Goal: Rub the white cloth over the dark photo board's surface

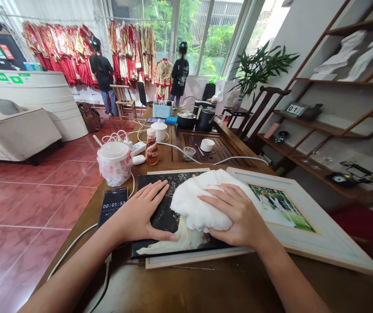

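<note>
wad (191, 202) over panel (165, 216), phone (113, 205), bottle (151, 150) nearby

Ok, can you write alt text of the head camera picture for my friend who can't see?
A person's right hand holds a white fluffy wad against a dark picture panel, and the left hand lies spread on it. To the right, a framed photo lies on the wooden table.

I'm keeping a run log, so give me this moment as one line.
left hand: spread on dark picture panel | right hand: holding white wad over panel | right of panel: framed photo
</note>
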The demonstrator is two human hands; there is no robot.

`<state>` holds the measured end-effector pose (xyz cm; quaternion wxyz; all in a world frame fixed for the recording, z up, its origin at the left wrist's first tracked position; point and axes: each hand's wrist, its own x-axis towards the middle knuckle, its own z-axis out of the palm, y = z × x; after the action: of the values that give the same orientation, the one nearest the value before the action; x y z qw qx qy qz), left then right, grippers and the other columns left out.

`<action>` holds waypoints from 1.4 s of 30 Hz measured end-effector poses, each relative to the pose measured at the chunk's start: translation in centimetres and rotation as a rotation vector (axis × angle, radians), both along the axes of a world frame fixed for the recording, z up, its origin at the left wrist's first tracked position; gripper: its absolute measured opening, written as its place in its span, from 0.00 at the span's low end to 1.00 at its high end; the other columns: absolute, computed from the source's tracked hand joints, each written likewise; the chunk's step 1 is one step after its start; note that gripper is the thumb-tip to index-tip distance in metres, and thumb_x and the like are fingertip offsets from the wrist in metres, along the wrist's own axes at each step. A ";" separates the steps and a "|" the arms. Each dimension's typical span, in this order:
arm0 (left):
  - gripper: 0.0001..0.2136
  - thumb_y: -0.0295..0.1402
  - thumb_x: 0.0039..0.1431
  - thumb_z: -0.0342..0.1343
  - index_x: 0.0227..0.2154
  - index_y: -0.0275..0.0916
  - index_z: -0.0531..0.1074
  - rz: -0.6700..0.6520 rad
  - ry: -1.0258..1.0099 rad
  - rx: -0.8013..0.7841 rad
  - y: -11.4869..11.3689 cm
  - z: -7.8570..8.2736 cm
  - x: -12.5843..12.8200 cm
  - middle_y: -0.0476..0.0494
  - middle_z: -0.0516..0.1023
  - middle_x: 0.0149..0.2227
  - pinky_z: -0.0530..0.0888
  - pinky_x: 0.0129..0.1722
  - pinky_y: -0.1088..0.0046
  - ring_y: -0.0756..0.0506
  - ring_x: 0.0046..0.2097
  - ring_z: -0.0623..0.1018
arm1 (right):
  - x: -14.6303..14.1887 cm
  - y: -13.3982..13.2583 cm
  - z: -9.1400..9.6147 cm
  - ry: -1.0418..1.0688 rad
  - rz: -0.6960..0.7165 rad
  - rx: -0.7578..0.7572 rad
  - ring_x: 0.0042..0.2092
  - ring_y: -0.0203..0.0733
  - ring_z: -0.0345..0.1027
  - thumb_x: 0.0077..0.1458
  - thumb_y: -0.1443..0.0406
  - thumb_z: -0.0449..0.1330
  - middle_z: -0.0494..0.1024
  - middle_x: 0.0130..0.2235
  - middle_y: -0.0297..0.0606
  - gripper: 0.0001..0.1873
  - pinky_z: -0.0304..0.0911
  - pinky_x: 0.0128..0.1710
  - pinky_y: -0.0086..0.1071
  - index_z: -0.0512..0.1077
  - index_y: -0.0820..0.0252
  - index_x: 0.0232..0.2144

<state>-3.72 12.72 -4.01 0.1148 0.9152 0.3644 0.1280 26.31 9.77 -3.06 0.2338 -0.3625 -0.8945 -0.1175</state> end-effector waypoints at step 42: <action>0.55 0.69 0.47 0.51 0.70 0.39 0.42 -0.002 0.011 0.012 0.0 0.0 0.1 0.37 0.46 0.71 0.51 0.68 0.53 0.33 0.70 0.50 | -0.9 -0.5 0.1 -0.032 -0.011 -0.024 0.56 0.56 0.65 0.48 0.57 0.63 0.72 0.56 0.45 0.34 0.54 0.57 0.52 0.65 0.54 0.58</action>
<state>-3.63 12.72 -3.99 0.1074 0.9170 0.3631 0.1252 25.39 9.26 -2.98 0.2145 -0.3682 -0.8975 -0.1135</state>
